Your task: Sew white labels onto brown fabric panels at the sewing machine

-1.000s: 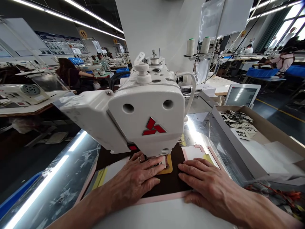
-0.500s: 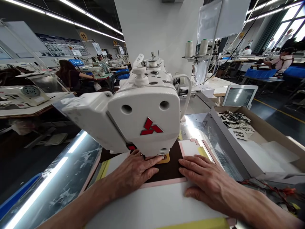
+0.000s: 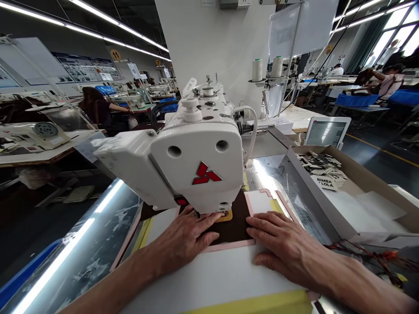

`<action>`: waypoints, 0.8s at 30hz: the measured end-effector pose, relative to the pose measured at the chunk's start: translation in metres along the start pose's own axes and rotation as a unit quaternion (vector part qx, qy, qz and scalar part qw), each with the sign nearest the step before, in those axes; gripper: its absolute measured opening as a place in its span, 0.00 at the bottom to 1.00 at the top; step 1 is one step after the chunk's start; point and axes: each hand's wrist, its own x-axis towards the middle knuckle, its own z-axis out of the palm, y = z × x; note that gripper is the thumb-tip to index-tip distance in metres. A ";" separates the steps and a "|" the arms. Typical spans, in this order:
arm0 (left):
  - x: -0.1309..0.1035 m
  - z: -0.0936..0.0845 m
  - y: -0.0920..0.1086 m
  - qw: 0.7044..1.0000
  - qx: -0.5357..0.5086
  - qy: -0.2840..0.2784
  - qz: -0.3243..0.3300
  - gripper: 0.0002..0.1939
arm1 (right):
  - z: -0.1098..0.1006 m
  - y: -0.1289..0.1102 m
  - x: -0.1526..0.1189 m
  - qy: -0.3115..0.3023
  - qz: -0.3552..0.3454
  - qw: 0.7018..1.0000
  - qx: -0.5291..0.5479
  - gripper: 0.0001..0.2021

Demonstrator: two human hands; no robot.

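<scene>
A white sewing machine head with a red emblem stands right in front of me. Under it lies dark brown material, framed by a white template sheet with pink and yellow edging. My left hand lies flat with its fingers extended, its fingertips under the machine head beside a small orange-yellow plate. The needle area is partly hidden. Palm down and fingers stretched, my right hand rests on the template, its fingertips touching the right edge of the brown material.
To the right, a cardboard box holds many black-and-white labels and white sheets. A screen stands behind it. Two thread cones sit on a stand. A bright light strip runs along the left. Other people work farther back.
The camera view has shifted slightly, so the background and machine sit a little differently. Both hands keep nearly the same places on the material and template.
</scene>
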 end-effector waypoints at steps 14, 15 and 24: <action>-0.017 0.004 0.014 0.998 0.042 0.000 -0.046 0.26 | -0.005 -0.001 -0.001 0.017 0.000 1.000 -0.011 0.19; -0.021 0.006 0.017 0.998 0.054 0.001 -0.042 0.27 | -0.008 0.000 -0.001 0.026 0.003 1.000 -0.015 0.17; -0.046 -0.003 0.037 0.995 0.083 0.051 0.020 0.29 | -0.028 0.001 -0.001 0.099 0.026 0.995 0.006 0.13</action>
